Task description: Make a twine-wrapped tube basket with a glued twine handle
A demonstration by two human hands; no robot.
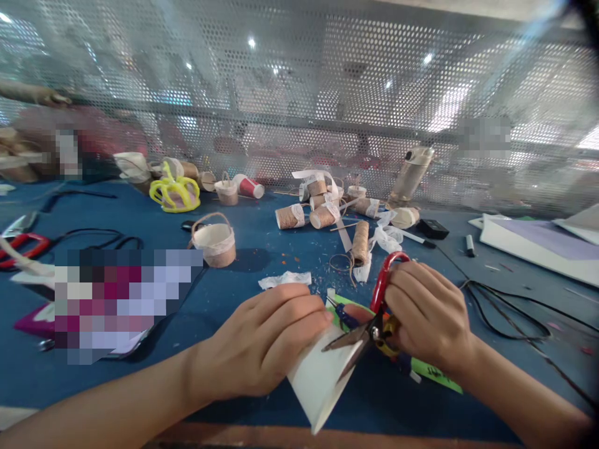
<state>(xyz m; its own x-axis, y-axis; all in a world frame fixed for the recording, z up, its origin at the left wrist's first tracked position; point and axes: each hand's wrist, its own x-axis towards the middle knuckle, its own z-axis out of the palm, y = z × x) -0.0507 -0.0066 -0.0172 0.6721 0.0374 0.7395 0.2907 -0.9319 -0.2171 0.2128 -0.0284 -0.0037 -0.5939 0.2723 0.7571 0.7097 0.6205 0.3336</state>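
Note:
My left hand (271,333) grips a folded piece of white paper (316,380), shaped like a cone with its tip pointing down. My right hand (423,312) is closed round the handles of red-handled scissors (374,333). The scissor blades are spread, with the paper's right edge between them. Beneath my hands lie a bright green strip (437,376) with dark writing and a dark blue tool (346,317), which my right hand and the scissors partly cover. A scrap of white lace (285,280) rests just beyond my left hand.
A small twine-wrapped basket (215,243) stands left of centre. Farther back are several twine-wrapped cups (325,215), a twine spool (360,243) and a yellow looped object (175,194). Black cable (505,312) curls at right. Red-handled pliers (23,246) lie far left, before a perforated metal screen (290,93).

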